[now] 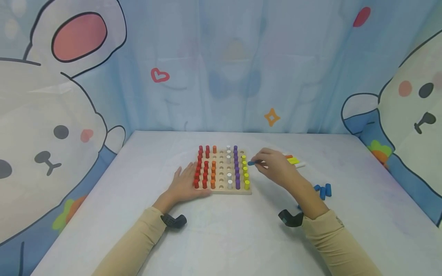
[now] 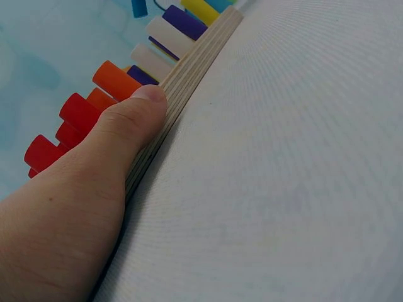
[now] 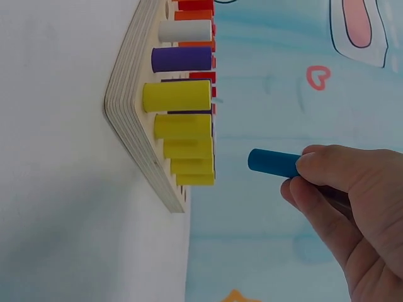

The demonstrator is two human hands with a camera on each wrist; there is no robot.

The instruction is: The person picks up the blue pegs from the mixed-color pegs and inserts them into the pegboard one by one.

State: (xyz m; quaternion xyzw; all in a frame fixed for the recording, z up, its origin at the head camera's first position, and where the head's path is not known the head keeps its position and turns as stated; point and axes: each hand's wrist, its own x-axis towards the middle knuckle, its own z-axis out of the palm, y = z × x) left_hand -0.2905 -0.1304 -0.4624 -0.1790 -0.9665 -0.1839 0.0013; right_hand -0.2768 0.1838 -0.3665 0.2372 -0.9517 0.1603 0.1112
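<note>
Pale blue curtain [image 1: 221, 107] with cartoon rabbits backs a white table [image 1: 224, 245], on which the board [image 1: 231, 193] carries red pegs [image 1: 205, 184], orange pegs [image 1: 213, 176], white pegs [image 1: 230, 184], purple pegs [image 1: 237, 184] and yellow pegs [image 1: 246, 184]. Left hand [image 1: 186, 184] lies spread at the board's near left corner, its thumb [image 2: 135, 116] along the front edge. Right hand [image 1: 274, 168] pinches a blue peg [image 3: 274, 162] between thumb and finger by 1 end, just beside the yellow pegs and apart from the board. Because only 1 end is gripped, I judge that a bump on the free end could twist the blue peg or push it loose. Carried low over the board, it or the knuckles might knock the yellow or purple pegs askew. Holes [image 1: 221, 167] show between the orange and white pegs, so tall neighbours on 2 sides would leave little room for fingers there. Should the left hand lift, the board might slide under a push. Loose blue pegs [image 1: 328, 190] lie near the right forearm [image 1: 307, 197]; being round, they could roll if the sleeve [image 1: 335, 234] or wrist camera [image 1: 291, 218] brushed them.
</note>
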